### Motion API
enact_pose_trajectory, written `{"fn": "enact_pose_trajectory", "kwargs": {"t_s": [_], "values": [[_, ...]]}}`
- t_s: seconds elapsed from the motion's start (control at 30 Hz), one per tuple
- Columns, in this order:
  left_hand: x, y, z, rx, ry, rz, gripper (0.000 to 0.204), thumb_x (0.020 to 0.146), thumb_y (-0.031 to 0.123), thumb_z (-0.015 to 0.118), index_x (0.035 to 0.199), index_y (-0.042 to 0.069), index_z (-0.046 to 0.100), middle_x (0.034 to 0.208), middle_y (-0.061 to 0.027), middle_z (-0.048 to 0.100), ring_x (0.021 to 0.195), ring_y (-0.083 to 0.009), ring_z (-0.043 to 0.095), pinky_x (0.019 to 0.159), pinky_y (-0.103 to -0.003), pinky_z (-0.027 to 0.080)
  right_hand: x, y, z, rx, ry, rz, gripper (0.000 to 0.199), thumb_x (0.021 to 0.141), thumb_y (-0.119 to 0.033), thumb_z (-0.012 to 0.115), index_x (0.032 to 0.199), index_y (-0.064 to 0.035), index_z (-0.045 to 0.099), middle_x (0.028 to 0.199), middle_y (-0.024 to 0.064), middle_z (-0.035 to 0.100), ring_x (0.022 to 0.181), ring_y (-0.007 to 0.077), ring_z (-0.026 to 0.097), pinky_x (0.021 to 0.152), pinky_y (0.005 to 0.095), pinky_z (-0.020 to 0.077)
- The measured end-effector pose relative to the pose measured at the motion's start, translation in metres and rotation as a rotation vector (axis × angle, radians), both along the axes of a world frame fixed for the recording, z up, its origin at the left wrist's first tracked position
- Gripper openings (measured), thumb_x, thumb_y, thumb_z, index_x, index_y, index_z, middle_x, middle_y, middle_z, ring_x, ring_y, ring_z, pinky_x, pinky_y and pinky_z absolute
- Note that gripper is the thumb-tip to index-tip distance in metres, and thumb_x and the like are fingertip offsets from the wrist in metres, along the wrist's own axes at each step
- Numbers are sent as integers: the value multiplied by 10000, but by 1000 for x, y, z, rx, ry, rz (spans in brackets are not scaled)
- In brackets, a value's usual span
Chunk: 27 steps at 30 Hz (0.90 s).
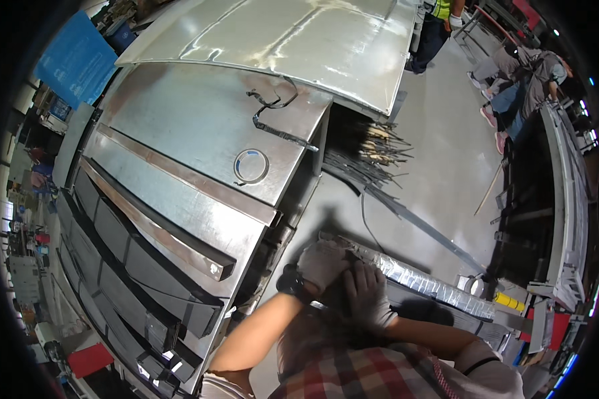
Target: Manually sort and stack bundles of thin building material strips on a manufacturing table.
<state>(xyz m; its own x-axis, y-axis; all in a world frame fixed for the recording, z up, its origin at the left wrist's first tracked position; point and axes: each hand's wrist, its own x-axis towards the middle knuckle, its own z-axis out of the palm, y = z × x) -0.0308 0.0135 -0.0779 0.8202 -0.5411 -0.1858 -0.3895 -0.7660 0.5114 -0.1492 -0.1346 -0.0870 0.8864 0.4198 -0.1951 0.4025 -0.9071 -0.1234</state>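
Both my hands wear pale work gloves and are close together in front of my plaid apron (346, 376). My left hand (323, 264), with a dark band at its wrist, curls near the end of a long bundle in shiny silver wrapping (422, 279). Just to its right, my right hand (369, 292) has its fingers bent and pressed together. Whatever lies between the hands is dark and hidden by the gloves. The wrapped bundle runs from there toward the lower right, along grey strips (439, 312).
A metal-topped bench (199, 106) at left carries a tape roll (266, 166), a twisted black strap (266, 125), brown bars (180, 169) and dark grey lengths (126, 256). Thin rods (386, 146) jut from beneath it. Other people (526, 80) are at the far right.
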Motion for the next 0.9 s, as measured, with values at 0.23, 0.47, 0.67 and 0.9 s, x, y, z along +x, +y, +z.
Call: {"fn": "enact_pose_trajectory", "kwargs": {"t_s": [0.23, 0.47, 0.67, 0.9], "values": [[21, 0, -11, 196, 109, -537, 223, 831, 180, 567, 862, 15, 714, 878, -197, 696, 876, -339, 679, 775, -415, 541, -6, 3, -2, 61, -104, 49, 742, 831, -471, 539, 1315, 84, 449, 1333, 362, 423, 1203, 463, 445, 1015, 593, 307], [14, 26, -6, 227, 225, -186, 191, 722, 72, 643, 898, 22, 699, 811, -186, 688, 844, -335, 685, 748, -394, 548, -4, 18, 1, 153, -25, 116, 828, 756, -526, 603, 1346, 31, 438, 1374, 320, 411, 1247, 440, 419, 1032, 579, 286], [-23, 112, -59, -521, 479, 433, 268, 792, -101, 526, 1015, -13, 645, 812, -52, 674, 710, -124, 618, 661, -237, 508, -11, 31, -2, 96, 45, 176, 940, 696, -553, 653, 1391, 21, 388, 1434, 319, 338, 1310, 449, 351, 1073, 591, 217], [-143, 65, -3, -304, -190, 864, 566, 714, 214, 829, 1173, 14, 565, 1102, -187, 556, 970, -310, 583, 841, -392, 496, -9, 38, 1, 42, 132, 96, 932, 776, -579, 582, 1426, 41, 335, 1483, 326, 269, 1370, 463, 274, 1099, 608, 169]]}}
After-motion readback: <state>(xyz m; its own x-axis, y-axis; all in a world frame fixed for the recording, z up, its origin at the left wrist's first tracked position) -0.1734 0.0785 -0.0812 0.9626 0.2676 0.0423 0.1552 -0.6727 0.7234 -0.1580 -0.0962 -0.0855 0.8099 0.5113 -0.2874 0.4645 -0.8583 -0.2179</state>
